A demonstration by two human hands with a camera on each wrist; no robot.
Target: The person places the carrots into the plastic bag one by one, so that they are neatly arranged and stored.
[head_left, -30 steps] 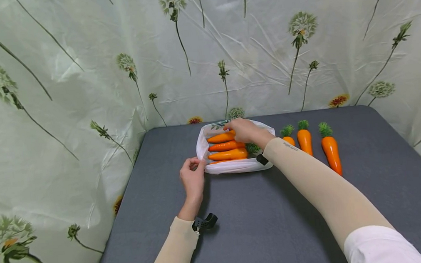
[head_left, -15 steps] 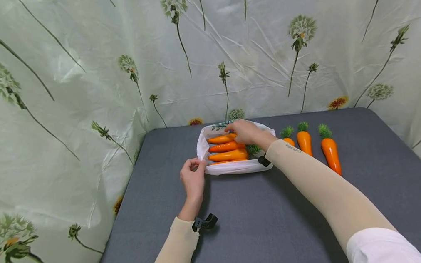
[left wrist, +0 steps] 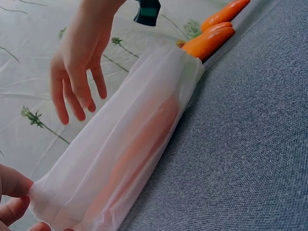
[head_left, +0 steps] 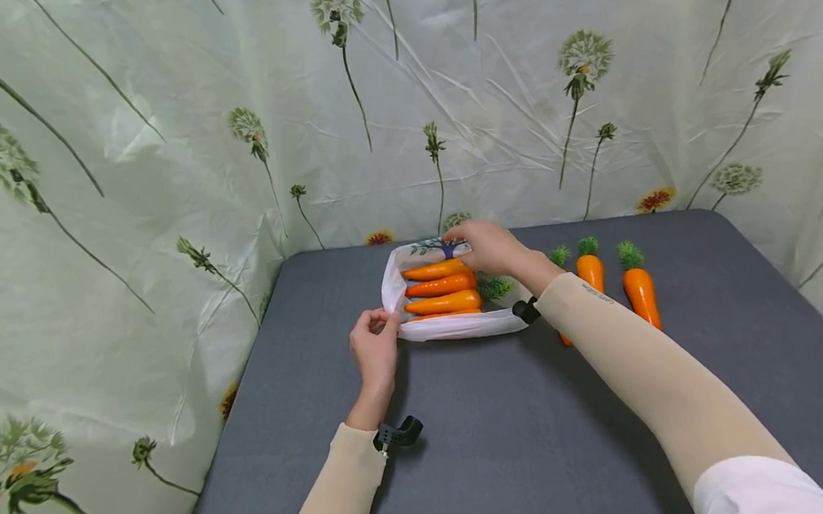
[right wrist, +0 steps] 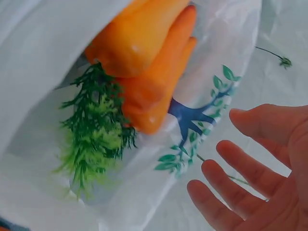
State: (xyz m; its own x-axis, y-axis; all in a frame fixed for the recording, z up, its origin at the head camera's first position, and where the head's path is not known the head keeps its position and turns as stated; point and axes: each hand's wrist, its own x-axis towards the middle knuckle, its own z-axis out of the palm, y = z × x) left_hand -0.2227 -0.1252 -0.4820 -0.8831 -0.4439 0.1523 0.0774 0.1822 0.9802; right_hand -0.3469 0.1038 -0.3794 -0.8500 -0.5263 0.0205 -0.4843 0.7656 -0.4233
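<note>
White plastic bag (head_left: 454,327) veils its nearest carrot (left wrist: 139,144).

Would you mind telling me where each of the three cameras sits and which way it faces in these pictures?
Head: worn on the head, facing forward and down at the grey table; shows both forearms, the left hand pinching the white bag, and the right hand at the bag's far edge.
Left wrist: low by the table, looking along the bag; left fingertips and the right hand show.
Right wrist: looks into the bag's mouth at the carrots; open right hand shows.
Shared: all see the bag of carrots.
</note>
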